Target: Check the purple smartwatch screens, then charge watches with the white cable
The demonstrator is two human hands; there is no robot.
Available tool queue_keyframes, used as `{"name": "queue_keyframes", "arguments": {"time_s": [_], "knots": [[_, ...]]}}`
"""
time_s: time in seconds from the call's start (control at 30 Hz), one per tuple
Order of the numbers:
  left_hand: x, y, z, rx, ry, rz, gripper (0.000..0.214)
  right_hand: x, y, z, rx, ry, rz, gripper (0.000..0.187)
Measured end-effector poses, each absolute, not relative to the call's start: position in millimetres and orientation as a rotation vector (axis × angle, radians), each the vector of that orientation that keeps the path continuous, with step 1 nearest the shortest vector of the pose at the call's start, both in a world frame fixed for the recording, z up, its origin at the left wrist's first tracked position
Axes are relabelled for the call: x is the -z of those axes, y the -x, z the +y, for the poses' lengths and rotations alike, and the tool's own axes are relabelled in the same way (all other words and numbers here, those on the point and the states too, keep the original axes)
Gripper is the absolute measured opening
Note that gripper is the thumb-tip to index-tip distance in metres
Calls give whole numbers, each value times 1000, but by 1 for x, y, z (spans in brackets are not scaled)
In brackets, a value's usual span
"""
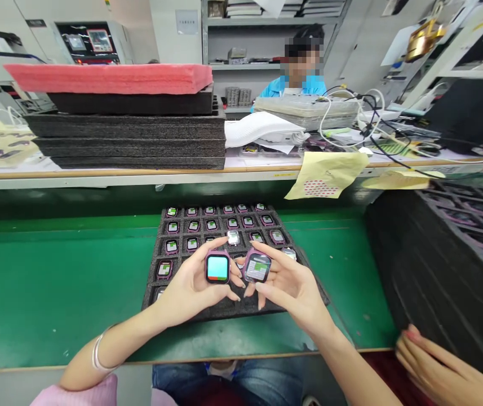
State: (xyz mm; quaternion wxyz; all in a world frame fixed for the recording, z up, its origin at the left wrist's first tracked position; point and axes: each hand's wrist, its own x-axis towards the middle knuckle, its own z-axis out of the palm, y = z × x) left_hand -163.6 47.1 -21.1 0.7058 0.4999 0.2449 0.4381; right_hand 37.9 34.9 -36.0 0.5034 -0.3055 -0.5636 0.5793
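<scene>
Two small watches are up in the person's hands, just over a black foam tray [220,311] on a green table [55,282]. The left hand [190,287] has its thumb and fingers closed around the bright watch [217,268], which has a blue-green screen with a red strip. At three o'clock from it, near but apart, is the dull watch [257,267], with a gray and green face. The right hand [294,287] grips that one by its edges. More watches sit in rows in the tray, toward twelve o'clock.

Out at eleven o'clock, a pink foam block [110,79] lies on top of a black foam stack [140,135]. Yellow paper [328,172] hangs over the shelf edge between one and two o'clock. A big black pile [419,270] stands at three o'clock. Another person's hand [435,361] is at four o'clock, its fingers bent; nobody can tell if it grips anything.
</scene>
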Motion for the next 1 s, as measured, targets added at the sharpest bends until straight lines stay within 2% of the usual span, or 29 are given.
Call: {"name": "queue_keyframes", "arguments": {"time_s": [0.2,0.33,0.4,0.5,0.57,0.7,0.83,0.93,1.0], "knots": [[25,163,47,-932,-1093,556,60,42,-42,33,-1415,786,-1430,64],[34,167,43,-901,-1069,559,79,56,-46,37,-1363,930,-1586,61],[44,170,42,-881,-1083,583,82,67,-49,41,-1188,1072,-1810,58],[69,175,45,-853,-1286,693,68,85,-53,50,-736,1207,-2176,52],[89,178,50,-826,-1604,821,57,94,-54,54,-550,1190,-2341,49],[120,180,61,-669,-2230,990,45,102,-54,58,-415,1182,-2529,46],[128,184,64,-537,-2463,1023,50,97,-60,61,-310,1211,-2682,42],[121,198,58,-467,-2500,1040,57,88,-66,62,-322,1199,-2760,50],[112,217,53,-418,-2493,1127,46,81,-65,61,-371,1162,-2767,57]]}}
